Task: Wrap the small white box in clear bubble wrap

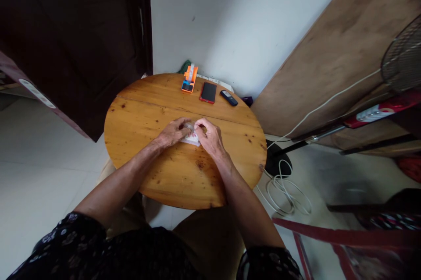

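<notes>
Pinching a small, flat, whitish packet (192, 140) at the centre of the frame, my left grip (173, 133) pressed its thumb on it, while my right grip (211, 139) had thumb and fingertip together at its filmy right edge; my fingers hid part of it. Toward upper centre, an orange plastic tape dispenser (190, 79), a red-edged phone (208, 92) and a dark, rounded handset (229, 97) sat on the oval, knotty wooden desk (141, 122). White cable (279, 177) coiled lower right.
</notes>
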A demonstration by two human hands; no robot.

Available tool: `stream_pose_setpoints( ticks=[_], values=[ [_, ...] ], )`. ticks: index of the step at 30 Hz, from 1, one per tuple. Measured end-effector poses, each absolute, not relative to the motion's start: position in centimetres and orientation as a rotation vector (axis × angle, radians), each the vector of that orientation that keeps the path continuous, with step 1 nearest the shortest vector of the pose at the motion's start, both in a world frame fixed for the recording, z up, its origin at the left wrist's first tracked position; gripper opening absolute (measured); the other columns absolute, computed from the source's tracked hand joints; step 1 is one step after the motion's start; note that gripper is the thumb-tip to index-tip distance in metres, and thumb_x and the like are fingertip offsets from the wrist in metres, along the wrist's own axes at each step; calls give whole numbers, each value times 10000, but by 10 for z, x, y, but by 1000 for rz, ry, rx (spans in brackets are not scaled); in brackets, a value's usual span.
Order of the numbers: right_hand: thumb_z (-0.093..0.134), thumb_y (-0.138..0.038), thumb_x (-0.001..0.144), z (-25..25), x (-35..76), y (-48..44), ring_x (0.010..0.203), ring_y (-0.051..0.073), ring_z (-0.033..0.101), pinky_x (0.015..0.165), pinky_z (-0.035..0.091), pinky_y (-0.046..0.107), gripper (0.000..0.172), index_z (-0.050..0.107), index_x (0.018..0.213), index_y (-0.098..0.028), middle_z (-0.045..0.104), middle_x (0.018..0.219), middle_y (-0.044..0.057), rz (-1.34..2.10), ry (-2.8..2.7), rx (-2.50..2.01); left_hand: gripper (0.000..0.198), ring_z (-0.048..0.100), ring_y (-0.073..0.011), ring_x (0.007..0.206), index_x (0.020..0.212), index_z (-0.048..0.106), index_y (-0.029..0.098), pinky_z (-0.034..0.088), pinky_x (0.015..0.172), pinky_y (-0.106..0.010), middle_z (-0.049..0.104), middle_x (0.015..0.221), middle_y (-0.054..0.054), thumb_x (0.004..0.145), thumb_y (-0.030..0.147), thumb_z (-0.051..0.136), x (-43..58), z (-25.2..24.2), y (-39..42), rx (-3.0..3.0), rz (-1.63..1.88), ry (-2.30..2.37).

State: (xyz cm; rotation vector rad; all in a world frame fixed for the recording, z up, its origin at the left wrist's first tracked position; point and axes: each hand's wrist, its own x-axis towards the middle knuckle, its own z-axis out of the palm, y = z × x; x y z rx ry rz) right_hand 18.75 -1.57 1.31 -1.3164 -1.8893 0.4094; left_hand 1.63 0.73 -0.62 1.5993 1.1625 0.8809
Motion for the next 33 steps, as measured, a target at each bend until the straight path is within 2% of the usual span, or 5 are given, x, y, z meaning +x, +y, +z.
stream_pose_setpoints(
  ticks=[5, 12, 21, 29, 33],
  values=[
    [494, -234, 878, 9, 189, -14, 730, 166, 623, 735, 454, 267, 148, 607, 783, -249, 679, 762, -6, 260, -1935, -1238, 504, 615, -158, 860, 1256, 644, 118, 491, 769, -263, 711, 1031, -57, 783, 288, 596, 15, -5, 8, 1581, 881, 1115],
    [512, -206, 876, 1, 193, -10, 796, 188, 652, 785, 457, 296, 120, 610, 822, -246, 714, 810, 13, 128, -2047, -1138, 501, 534, -122, 673, 1233, 647, 123, 432, 636, -244, 654, 815, -3, 767, 307, 633, 13, -9, 11, 1515, 891, 1076],
    [503, -194, 885, 3, 198, -9, 890, 203, 668, 872, 450, 333, 126, 606, 831, -242, 730, 904, 27, 106, -2117, -1094, 440, 611, -153, 812, 1137, 686, 157, 484, 740, -262, 713, 927, -26, 715, 282, 679, 14, -13, 17, 1412, 913, 1065],
    [493, -282, 897, 8, 193, -14, 749, 168, 650, 681, 469, 264, 146, 621, 835, -249, 691, 806, -1, 391, -1870, -1276, 343, 593, -140, 739, 1019, 705, 167, 469, 705, -259, 705, 858, -9, 711, 292, 623, 16, -4, 12, 1419, 896, 1050],
    [497, -289, 887, 10, 193, -15, 761, 167, 654, 678, 472, 255, 152, 626, 819, -243, 685, 794, -4, 427, -1858, -1268, 317, 565, -131, 686, 977, 704, 165, 454, 668, -251, 677, 789, 6, 708, 304, 612, 16, -4, 13, 1412, 872, 1056]
  ],
)
